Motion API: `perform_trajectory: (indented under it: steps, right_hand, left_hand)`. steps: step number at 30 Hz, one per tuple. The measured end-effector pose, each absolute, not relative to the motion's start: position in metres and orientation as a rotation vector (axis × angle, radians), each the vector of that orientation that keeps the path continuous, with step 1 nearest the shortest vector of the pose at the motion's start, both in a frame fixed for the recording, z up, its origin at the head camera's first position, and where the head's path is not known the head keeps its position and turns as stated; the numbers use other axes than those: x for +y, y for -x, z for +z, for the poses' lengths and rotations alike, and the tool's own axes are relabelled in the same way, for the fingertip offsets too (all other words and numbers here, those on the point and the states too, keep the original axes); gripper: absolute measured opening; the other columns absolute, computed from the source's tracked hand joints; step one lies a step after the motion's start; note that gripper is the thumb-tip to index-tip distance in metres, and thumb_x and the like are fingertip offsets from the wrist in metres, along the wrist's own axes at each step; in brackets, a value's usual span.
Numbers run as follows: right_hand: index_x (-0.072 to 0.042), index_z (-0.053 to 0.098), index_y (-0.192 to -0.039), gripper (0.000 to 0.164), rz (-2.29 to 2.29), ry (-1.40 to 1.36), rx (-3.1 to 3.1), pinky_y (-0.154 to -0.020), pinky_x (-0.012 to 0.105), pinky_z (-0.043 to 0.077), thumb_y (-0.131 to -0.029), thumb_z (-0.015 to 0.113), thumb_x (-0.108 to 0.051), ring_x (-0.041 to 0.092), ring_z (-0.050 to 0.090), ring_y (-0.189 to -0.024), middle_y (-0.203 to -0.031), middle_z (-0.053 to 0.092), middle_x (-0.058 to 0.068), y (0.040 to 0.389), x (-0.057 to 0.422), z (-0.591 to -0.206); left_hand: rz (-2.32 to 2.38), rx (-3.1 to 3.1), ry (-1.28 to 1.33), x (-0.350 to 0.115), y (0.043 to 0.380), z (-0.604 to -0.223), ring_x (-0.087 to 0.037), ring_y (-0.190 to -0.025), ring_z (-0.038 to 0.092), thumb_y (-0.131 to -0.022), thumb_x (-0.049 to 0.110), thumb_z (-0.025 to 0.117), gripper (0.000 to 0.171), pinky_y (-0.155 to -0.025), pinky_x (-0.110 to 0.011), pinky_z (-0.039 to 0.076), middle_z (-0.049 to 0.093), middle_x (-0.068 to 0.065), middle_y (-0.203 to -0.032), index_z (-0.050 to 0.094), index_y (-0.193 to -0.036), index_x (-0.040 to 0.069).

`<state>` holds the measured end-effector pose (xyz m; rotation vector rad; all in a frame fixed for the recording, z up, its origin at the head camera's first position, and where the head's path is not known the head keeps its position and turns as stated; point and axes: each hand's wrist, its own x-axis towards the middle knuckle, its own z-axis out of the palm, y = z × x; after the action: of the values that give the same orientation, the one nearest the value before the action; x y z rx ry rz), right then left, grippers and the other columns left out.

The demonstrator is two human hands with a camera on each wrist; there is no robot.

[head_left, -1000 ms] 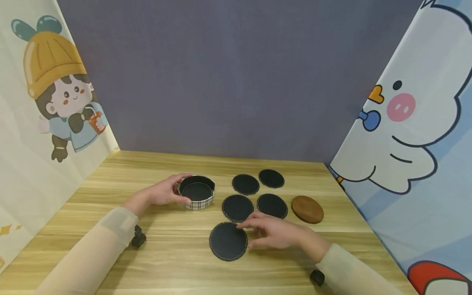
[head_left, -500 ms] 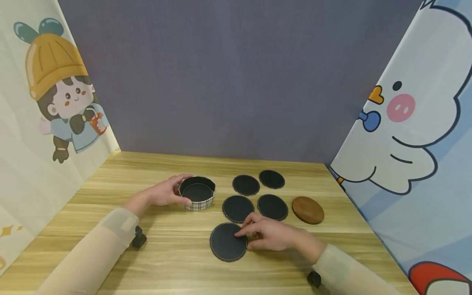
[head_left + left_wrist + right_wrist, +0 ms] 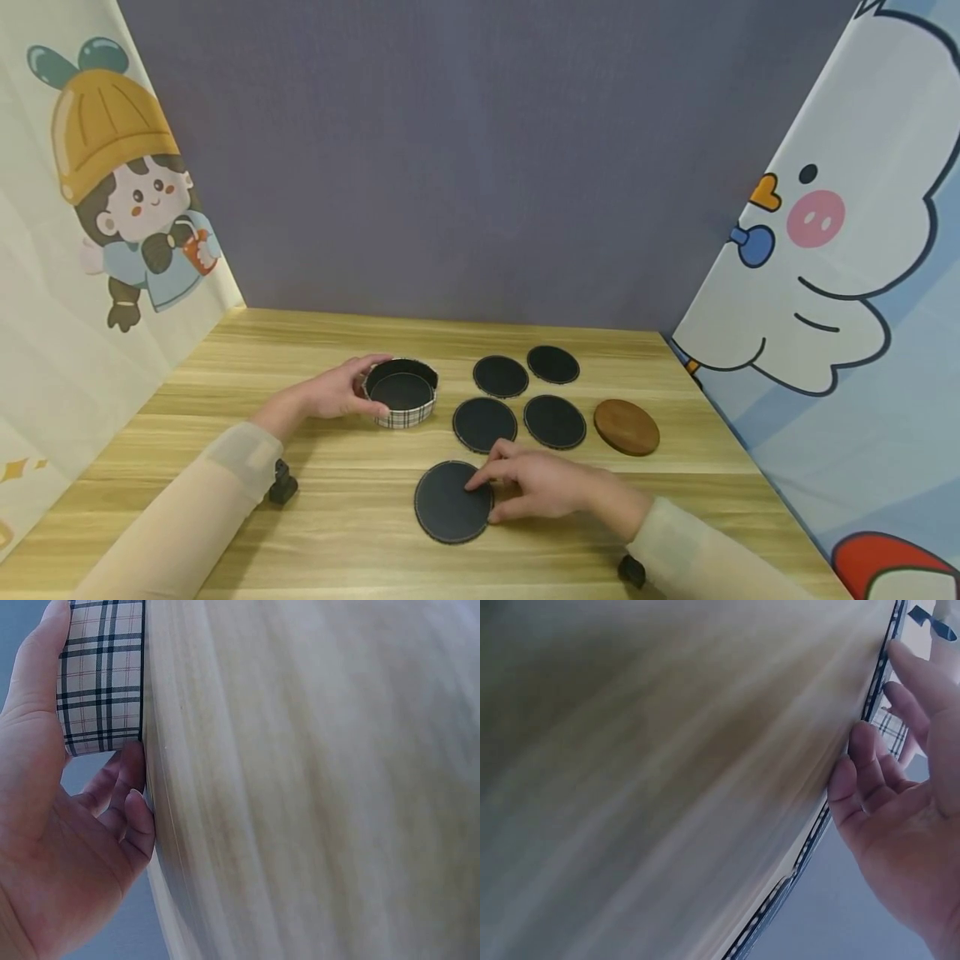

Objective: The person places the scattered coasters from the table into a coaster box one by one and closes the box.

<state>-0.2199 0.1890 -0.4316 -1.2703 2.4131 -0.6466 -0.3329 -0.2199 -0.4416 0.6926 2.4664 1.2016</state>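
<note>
In the head view my left hand [image 3: 341,388] grips a round plaid coaster holder [image 3: 403,417] with a black inside and a notch in its rim. Its thumb lies on the near wall and the fingers go behind. The left wrist view shows the plaid wall [image 3: 101,675] against that hand [image 3: 52,832]. Nearest to me on the table is a round black coaster [image 3: 446,508] with a stitched edge. My right hand [image 3: 543,485] pinches its right side, thumb at the edge and index finger on top. The coaster lies flat or nearly so.
Several more black coasters [image 3: 484,424] lie flat behind it, in two rows. A brown wooden disc [image 3: 626,427] is to their right. A grey panel [image 3: 465,167] stands at the back of the wood-grain table [image 3: 352,517], with printed cloths at both sides.
My right hand has come down onto the near coaster and slid it a little to the left and toward me. The left hand and the holder stay where they were.
</note>
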Motion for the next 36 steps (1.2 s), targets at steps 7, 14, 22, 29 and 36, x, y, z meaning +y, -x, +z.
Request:
perform_trajectory:
  steps: [7,14,22,29,36]
  right_hand:
    - [-0.033,0.071,-0.142,0.041,-0.636,1.294,2.385,-0.075,0.013,0.046,-0.103,0.08,-0.042,-0.002,0.05,-0.079,-0.121,0.057,-0.007,0.219,0.18,-0.433]
    - [-0.032,0.069,-0.147,0.048,-0.637,1.286,2.361,-0.075,0.013,0.046,-0.102,0.079,-0.045,-0.001,0.049,-0.082,-0.124,0.054,-0.006,0.219,0.173,-0.43]
    - [-0.039,0.053,-0.162,0.072,-0.503,1.342,2.435,-0.11,0.031,0.044,-0.098,0.079,-0.058,0.01,0.041,-0.132,-0.16,0.047,-0.002,0.213,0.155,-0.428]
    - [-0.041,0.047,-0.166,0.084,-0.412,1.342,2.441,-0.118,0.04,0.039,-0.093,0.084,-0.06,0.016,0.038,-0.146,-0.17,0.041,0.003,0.212,0.141,-0.429]
    - [-0.046,0.047,-0.164,0.087,-0.367,1.331,2.431,-0.118,0.042,0.038,-0.089,0.089,-0.057,0.017,0.036,-0.148,-0.172,0.038,0.001,0.213,0.138,-0.429]
  left_hand:
    - [1.196,2.472,-0.68,-0.221,0.333,-0.443,-0.027,-0.107,0.07,-0.092,0.031,0.093,0.109,-0.09,-0.037,0.057,0.053,-0.034,-0.15,0.024,-0.174,0.008]
    - [1.191,2.477,-0.687,-0.221,0.334,-0.444,-0.028,-0.107,0.071,-0.092,0.032,0.092,0.109,-0.091,-0.037,0.057,0.054,-0.034,-0.149,0.024,-0.174,0.009]
    - [1.192,2.483,-0.68,-0.221,0.335,-0.444,-0.029,-0.109,0.07,-0.092,0.033,0.093,0.109,-0.092,-0.037,0.056,0.053,-0.033,-0.151,0.025,-0.174,0.011]
    - [1.183,2.491,-0.68,-0.221,0.334,-0.444,-0.028,-0.108,0.069,-0.092,0.035,0.093,0.11,-0.091,-0.038,0.056,0.053,-0.032,-0.15,0.024,-0.174,0.011]
    - [1.176,2.49,-0.682,-0.222,0.333,-0.443,-0.028,-0.107,0.067,-0.092,0.037,0.092,0.11,-0.092,-0.039,0.055,0.052,-0.032,-0.15,0.024,-0.175,0.011]
